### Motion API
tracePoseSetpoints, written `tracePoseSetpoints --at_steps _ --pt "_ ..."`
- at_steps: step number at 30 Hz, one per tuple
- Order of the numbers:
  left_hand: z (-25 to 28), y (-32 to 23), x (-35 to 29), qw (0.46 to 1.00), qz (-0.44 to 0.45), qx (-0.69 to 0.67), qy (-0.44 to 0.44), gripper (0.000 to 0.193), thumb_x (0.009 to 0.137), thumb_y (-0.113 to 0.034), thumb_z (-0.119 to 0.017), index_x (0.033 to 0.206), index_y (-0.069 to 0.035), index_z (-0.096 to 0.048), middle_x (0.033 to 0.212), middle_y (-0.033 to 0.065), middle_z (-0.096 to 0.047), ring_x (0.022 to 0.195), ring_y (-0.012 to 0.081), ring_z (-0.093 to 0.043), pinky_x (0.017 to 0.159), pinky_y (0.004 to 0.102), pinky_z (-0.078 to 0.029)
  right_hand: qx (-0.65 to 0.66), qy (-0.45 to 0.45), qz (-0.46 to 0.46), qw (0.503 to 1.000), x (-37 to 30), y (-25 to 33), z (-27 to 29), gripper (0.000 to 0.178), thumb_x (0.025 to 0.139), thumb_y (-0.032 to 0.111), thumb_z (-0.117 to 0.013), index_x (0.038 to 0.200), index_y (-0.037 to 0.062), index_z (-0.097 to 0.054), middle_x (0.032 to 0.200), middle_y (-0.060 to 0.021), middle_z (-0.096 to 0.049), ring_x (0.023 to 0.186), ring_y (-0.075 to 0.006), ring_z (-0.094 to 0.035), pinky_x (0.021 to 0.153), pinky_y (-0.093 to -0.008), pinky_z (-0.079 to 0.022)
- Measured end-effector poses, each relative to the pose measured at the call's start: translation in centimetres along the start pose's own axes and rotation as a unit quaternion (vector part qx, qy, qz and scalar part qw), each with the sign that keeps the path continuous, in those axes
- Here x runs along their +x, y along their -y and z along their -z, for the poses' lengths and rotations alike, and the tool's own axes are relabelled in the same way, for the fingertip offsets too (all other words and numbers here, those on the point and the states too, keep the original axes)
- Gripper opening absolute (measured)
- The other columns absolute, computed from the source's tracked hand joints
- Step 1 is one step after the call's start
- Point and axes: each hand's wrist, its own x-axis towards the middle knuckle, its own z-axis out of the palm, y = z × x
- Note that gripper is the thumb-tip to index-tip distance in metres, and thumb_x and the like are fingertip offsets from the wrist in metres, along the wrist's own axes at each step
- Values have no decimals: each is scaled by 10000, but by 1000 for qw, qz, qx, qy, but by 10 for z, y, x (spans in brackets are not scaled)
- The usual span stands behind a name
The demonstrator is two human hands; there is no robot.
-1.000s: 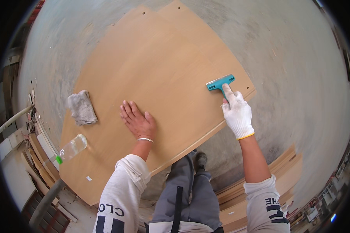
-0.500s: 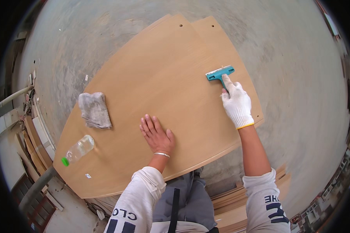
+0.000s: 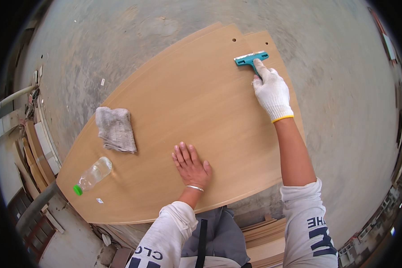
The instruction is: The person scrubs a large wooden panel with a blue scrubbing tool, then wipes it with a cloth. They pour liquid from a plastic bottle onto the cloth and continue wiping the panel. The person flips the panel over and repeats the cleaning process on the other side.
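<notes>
A large light-brown wooden panel lies in front of me, with another panel edge showing beneath it at the far right. My right hand, in a white knitted glove, grips a teal scraper by its handle. The scraper's wide blade end is at the panel's far right part, not far from a drilled hole. Bare and palm down, my left hand rests flat on the panel near its front edge, fingers stretched out.
A folded grey cloth lies on the panel's left side. Nearer, a clear plastic bottle with a green cap lies on its side by a small white label. Stacked boards are below the front edge; wood strips stand at far left.
My right hand has pushed the scraper away from me, toward the panel's far end. The view has shifted slightly; my left hand still lies flat on the panel.
</notes>
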Motion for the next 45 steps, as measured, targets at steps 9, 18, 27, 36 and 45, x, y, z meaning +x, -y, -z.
tracePoseSetpoints --at_steps 9,18,27,36,45 --pt "0 0 -2 1000 13 -22 9 827 864 -321 -540 1553 47 -268 1654 281 -194 1532 504 -137 1241 640 -110 -3 -14 33 999 62 36 3 454 1007 299 -538 1459 263 -549 1172 -155 -662 1113 -353 -655 945 -505 -530" --pt "2 -1 -1 999 13 -31 13 839 869 -336 -545 1560 42 -254 1656 281 -184 1532 506 -132 1238 645 -114 -1 22 26 999 93 59 16 456 1002 294 -529 1457 265 -552 1238 -152 -693 1179 -354 -641 981 -494 -519" --pt "3 -4 -1 998 14 -50 19 838 860 -311 -555 1559 39 -253 1650 287 -191 1527 511 -136 1238 645 -113 188 -240 85 949 127 14 58 462 949 256 -654 1401 161 -630 1209 -132 -719 1071 -245 -676 947 -341 -511" --pt "1 -4 -1 999 -3 -38 -16 799 881 -308 -516 1549 51 -264 1653 294 -182 1528 514 -132 1240 642 -101 615 -290 -246 691 -20 -180 72 582 995 152 -603 1548 112 -427 869 -12 -584 643 -75 -524 531 -258 -466" --pt "6 -9 2 999 -16 -21 -37 764 911 -294 -472 1561 47 -261 1660 277 -193 1541 477 -146 1245 606 -110 444 -289 -307 791 -257 -196 -49 656 978 -45 -522 1597 71 -340 1237 -68 -607 922 -121 -596 796 -256 -520"
